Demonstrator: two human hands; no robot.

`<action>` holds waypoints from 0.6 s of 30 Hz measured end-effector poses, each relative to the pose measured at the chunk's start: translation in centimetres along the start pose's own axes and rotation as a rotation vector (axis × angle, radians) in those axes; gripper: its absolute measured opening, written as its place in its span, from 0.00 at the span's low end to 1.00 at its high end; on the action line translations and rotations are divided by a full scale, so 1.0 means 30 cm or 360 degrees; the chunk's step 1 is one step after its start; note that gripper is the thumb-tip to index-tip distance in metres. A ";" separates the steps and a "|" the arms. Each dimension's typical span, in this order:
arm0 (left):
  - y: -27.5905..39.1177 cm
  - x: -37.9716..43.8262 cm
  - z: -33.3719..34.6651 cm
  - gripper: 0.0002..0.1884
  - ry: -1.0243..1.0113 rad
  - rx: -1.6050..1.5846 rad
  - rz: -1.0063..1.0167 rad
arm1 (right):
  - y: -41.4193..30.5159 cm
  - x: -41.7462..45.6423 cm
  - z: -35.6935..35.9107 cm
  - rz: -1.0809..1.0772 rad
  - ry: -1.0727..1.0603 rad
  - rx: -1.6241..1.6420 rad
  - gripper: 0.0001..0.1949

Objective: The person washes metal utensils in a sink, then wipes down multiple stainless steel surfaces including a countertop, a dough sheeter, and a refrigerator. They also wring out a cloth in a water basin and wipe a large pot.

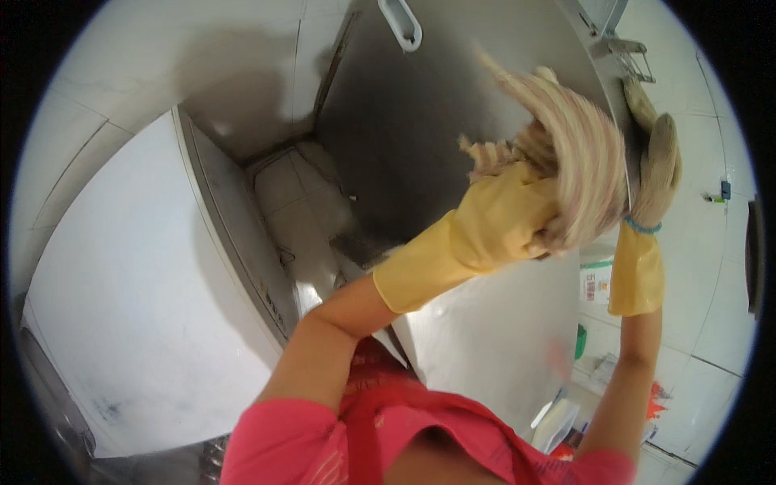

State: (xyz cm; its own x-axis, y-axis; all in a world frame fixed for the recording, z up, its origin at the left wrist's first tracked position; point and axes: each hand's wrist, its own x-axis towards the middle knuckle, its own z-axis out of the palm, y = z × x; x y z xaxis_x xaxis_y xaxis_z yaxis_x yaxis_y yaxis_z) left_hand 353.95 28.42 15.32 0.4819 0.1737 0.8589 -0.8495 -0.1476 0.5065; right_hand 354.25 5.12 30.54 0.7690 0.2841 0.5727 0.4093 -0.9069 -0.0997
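My left hand [506,212] wears a yellow rubber glove and is shut on a striped cloth [585,145]. The bunched cloth is blurred and hangs over my fingers, in front of a large stainless steel panel [418,115]. A knit work glove with a blue cuff covers my right hand [659,170], over another yellow rubber glove. That hand lies against the outer side of the panel's right edge [619,121]. Whether its fingers grip the edge I cannot tell.
To the left stands a white-topped appliance [139,291]. Tiled floor [303,182] with a cable shows in the gap beside it. A pale handle [403,27] is on the panel, and a metal bracket [633,57] sits near its corner. A plastic container [556,424] is at lower right.
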 end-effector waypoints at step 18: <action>-0.423 -0.771 -0.372 0.21 -0.0208 0.0138 -0.2485 | -0.175 0.001 0.006 -0.0019 0.0182 -0.0334 0.24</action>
State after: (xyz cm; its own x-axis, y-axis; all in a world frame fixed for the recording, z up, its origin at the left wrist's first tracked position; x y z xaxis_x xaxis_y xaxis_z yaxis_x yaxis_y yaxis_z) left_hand 351.19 37.15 -11.83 0.8575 0.1206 -0.5001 0.4996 0.0366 0.8655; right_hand 352.23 9.94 30.94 0.6994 0.2689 0.6622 0.2977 -0.9519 0.0721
